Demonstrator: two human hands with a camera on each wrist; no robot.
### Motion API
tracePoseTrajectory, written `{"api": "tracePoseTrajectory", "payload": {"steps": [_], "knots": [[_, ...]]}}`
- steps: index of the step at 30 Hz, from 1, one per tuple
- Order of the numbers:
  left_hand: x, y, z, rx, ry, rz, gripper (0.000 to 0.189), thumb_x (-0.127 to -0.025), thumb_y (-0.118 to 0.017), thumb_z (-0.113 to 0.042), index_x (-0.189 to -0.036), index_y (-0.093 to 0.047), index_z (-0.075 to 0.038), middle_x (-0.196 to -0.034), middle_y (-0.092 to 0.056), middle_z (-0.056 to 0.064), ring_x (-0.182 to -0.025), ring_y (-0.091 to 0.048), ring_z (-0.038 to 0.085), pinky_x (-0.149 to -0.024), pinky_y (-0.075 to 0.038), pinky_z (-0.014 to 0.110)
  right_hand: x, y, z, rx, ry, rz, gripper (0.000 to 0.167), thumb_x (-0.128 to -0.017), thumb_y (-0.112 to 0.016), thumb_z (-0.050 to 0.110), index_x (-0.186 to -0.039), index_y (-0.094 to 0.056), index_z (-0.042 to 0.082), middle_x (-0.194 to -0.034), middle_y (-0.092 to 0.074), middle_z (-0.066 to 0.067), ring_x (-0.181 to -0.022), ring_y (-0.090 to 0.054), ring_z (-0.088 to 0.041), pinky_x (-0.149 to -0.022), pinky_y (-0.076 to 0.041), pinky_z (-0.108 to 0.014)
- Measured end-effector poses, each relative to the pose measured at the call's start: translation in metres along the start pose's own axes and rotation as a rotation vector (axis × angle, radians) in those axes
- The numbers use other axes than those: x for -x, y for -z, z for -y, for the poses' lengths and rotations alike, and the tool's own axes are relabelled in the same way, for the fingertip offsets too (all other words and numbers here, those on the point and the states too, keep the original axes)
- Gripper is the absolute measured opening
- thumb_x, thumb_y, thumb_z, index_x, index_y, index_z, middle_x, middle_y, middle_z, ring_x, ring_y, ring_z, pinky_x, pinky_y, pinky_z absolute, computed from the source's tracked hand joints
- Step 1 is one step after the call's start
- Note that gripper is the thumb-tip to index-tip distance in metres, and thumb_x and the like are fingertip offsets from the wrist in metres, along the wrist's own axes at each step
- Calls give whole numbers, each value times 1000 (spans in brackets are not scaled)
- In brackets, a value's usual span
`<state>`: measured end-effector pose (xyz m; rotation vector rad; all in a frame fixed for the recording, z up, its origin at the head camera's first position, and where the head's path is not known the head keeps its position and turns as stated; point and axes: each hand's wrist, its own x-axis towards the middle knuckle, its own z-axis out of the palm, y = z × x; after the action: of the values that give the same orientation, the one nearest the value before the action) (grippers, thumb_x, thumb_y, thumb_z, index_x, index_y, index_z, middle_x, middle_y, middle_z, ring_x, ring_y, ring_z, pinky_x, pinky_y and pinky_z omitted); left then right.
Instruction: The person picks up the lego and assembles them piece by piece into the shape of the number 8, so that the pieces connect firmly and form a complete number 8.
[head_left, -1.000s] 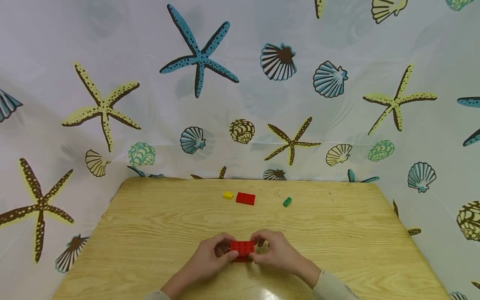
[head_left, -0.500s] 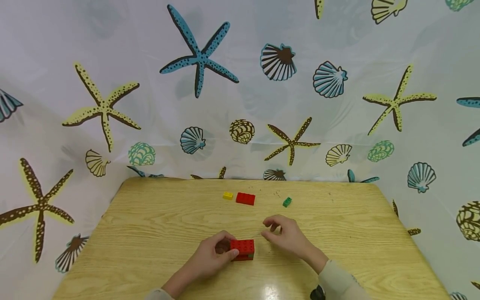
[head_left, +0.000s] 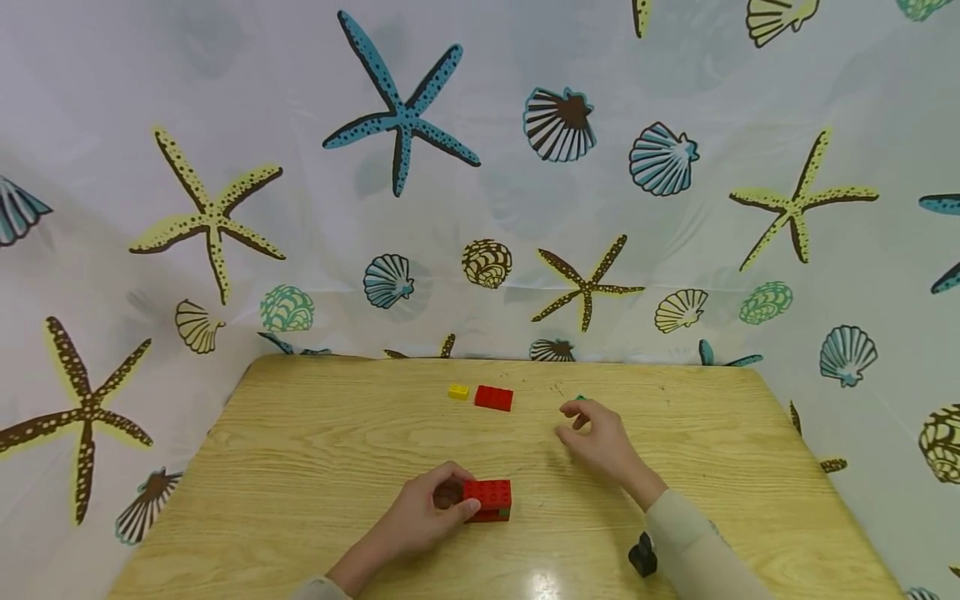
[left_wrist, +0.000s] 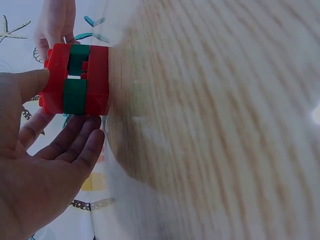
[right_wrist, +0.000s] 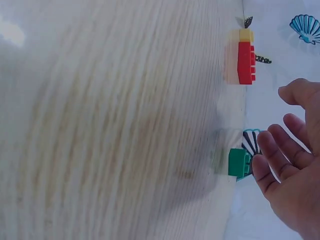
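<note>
My left hand holds a stack of toy building bricks on the table, thumb against the studded top brick and fingers at its far side. In the left wrist view, green bricks are sandwiched between a red top brick and a red bottom brick, with a gap between the green ones. My right hand is over the table with nothing in its grasp, fingers loosely bent. It partly hides a small green brick, which lies just beyond the fingertips.
A red brick lies near the table's back edge, with a small yellow brick to its left. The wooden table meets a curtain printed with shells and starfish. A small black object is by the right sleeve.
My right hand has left the brick stack and moved forward and right, toward the small green brick. My left hand has stayed on the stack.
</note>
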<state>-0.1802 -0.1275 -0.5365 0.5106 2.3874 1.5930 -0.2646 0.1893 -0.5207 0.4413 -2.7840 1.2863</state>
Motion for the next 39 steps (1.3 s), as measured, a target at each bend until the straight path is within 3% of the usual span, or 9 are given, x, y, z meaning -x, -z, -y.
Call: {"api": "tracePoseTrajectory", "payload": {"steps": [6, 14, 22, 30, 39], "knots": [[0, 0, -1, -5, 4, 3, 28, -101, -74, -30, -122, -67, -13, -111, -74, 5, -102, -70, 17, -85, -57, 25, -5, 3, -10, 3, -63, -37, 37, -99, -74, 17, -131, -67, 0, -127, -69, -19, -108, -64, -32, -87, -54, -40], [0, 0, -4, -12, 28, 7, 29, -101, -74, -30, -124, -67, -14, -113, -74, 5, -103, -69, 17, -86, -57, 25, -8, 5, -25, -43, -114, -72, 36, -101, -72, 19, -132, -66, 1, -131, -65, -21, -105, -62, -28, -82, -55, -35], [-1, -2, -7, -36, 42, 10, 32, -101, -74, -31, -127, -69, -12, -116, -74, 7, -107, -70, 20, -88, -57, 26, -15, 5, -37, -24, -165, -98, 40, -99, -73, 17, -135, -64, 1, -131, -64, -22, -102, -63, -28, -79, -53, -33], [0, -1, -5, -12, 45, 12, 31, -101, -74, -30, -125, -69, -12, -115, -74, 6, -107, -69, 20, -90, -57, 28, -20, 7, -39, -20, -176, -101, 47, -100, -71, 15, -141, -59, -4, -133, -62, -26, -104, -65, -33, -81, -56, -41], [0, 1, -5, 0, 45, 6, 30, -101, -74, -30, -125, -69, -13, -117, -74, 6, -107, -69, 19, -90, -58, 31, -28, 7, -43, 3, -189, -94, 51, -99, -72, 19, -142, -58, -4, -132, -63, -25, -104, -65, -32, -80, -56, -39]]}}
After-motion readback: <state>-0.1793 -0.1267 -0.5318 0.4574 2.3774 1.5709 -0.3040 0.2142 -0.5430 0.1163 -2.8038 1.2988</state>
